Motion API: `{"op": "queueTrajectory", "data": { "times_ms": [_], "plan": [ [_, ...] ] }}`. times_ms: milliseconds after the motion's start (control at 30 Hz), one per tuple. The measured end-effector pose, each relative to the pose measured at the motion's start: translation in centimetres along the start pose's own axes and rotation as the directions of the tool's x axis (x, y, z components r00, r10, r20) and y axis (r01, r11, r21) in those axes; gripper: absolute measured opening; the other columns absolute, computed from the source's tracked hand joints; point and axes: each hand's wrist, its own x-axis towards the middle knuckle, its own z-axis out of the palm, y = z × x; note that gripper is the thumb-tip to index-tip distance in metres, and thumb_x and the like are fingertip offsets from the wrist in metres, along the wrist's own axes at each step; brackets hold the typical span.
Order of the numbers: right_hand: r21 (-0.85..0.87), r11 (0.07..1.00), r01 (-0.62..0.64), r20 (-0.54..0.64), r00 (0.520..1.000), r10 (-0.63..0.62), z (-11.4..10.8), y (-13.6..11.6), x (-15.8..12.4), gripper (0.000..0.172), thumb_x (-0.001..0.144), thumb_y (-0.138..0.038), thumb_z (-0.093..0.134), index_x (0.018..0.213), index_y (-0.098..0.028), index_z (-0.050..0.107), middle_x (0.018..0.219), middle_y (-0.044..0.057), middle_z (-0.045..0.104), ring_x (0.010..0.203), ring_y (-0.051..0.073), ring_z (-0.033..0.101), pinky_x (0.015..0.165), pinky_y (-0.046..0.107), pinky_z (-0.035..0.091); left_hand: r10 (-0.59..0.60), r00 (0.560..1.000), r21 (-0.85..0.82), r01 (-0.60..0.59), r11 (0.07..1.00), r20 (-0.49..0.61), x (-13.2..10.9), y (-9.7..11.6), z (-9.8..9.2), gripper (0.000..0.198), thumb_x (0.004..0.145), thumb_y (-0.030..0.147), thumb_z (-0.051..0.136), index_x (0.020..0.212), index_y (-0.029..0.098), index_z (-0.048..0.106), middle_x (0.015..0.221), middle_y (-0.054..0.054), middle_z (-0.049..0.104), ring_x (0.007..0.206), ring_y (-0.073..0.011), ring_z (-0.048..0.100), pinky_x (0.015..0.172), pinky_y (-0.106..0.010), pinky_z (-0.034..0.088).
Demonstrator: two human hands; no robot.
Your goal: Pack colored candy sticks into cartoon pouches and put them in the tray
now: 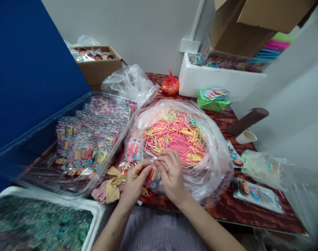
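Note:
Both hands are at the near edge of a large clear bag, pinching the top of a small printed packet (153, 177) with coloured sticks inside. My left hand (136, 177) has thumb and forefinger closed on its left side. On the other side, my right hand (171, 174) curls its fingers round the packet's upper right edge. The big plastic bag (219, 157) lies open behind, full of pink, yellow and green sticks (178, 137). A filled packet (133, 151) rests left of my hands. Further left, a clear tray (77, 195) holds many filled packets (82, 151).
A folded cloth (113, 188) lies near the front edge. White foam boxes (216, 80) (97, 209), a green basket (212, 104), a red bag (170, 84), a paper cup (246, 137), a brown bottle (246, 122) and a cardboard box (100, 71) stand around.

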Motion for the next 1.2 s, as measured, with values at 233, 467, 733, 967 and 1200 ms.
{"op": "queueTrajectory", "data": {
  "times_ms": [233, 467, 733, 967, 1200],
  "plan": [
    [0.053, 0.996, -0.078, 0.066, 0.995, 0.074, -1.3, 2.6, 0.2, 0.022, 0.098, -0.025, 0.045, 0.113, -0.023, 0.060, 0.105, 0.005, 0.064, 0.100, 0.019, 0.058, 0.088, 0.035, 0.045, -0.050, 0.992, -0.016, 0.049, 0.999, -0.119, 0.0, 0.7, -1.7, 0.021, 0.082, 0.038, 0.065, 0.085, 0.018, 0.068, 0.072, 0.003, 0.065, 0.064, -0.0110, 0.057, 0.061, -0.019, 0.046],
    [-0.867, 0.489, 0.094, 0.204, 0.963, 0.177, -4.2, 10.9, 4.6, 0.022, 0.088, -0.006, 0.045, 0.095, -0.010, 0.065, 0.097, 0.018, 0.064, 0.095, 0.030, 0.053, 0.079, 0.040, 0.039, 0.275, 0.933, 0.347, -0.184, 0.919, -0.234, 3.8, 4.9, -3.3, 0.020, 0.087, 0.037, 0.057, 0.089, 0.019, 0.067, 0.080, 0.001, 0.067, 0.072, -0.0143, 0.061, 0.068, -0.022, 0.046],
    [-0.883, 0.343, 0.321, 0.392, 0.906, 0.162, -2.9, 11.8, 4.1, 0.019, 0.089, -0.008, 0.044, 0.095, -0.012, 0.062, 0.095, 0.017, 0.063, 0.090, 0.030, 0.053, 0.077, 0.041, 0.035, 0.366, 0.918, 0.857, -0.060, 0.512, -0.154, 9.8, -2.1, -3.3, 0.029, 0.093, 0.021, 0.038, 0.107, 0.014, 0.062, 0.101, -0.014, 0.066, 0.097, -0.0264, 0.062, 0.084, -0.036, 0.047],
    [-0.859, 0.481, 0.177, 0.330, 0.909, 0.254, -4.7, 12.4, 5.4, 0.019, 0.090, -0.008, 0.043, 0.099, -0.013, 0.059, 0.097, 0.014, 0.066, 0.091, 0.024, 0.057, 0.080, 0.034, 0.039, 0.392, 0.912, 0.870, -0.088, 0.485, -0.126, 9.3, -3.0, -4.1, 0.044, 0.093, 0.027, 0.040, 0.133, 0.009, 0.049, 0.122, -0.020, 0.060, 0.113, -0.0320, 0.057, 0.096, -0.044, 0.045],
    [-0.421, 0.864, -0.274, 0.130, 0.925, 0.357, -6.5, 11.2, 7.1, 0.015, 0.093, -0.016, 0.040, 0.086, -0.018, 0.053, 0.077, 0.005, 0.066, 0.073, 0.018, 0.061, 0.071, 0.029, 0.044, 0.496, 0.867, 0.784, -0.275, 0.556, -0.047, 5.7, 0.3, -2.2, 0.044, 0.094, 0.039, 0.045, 0.131, 0.016, 0.052, 0.133, -0.015, 0.054, 0.126, -0.0297, 0.048, 0.110, -0.045, 0.035]
  ]
}}
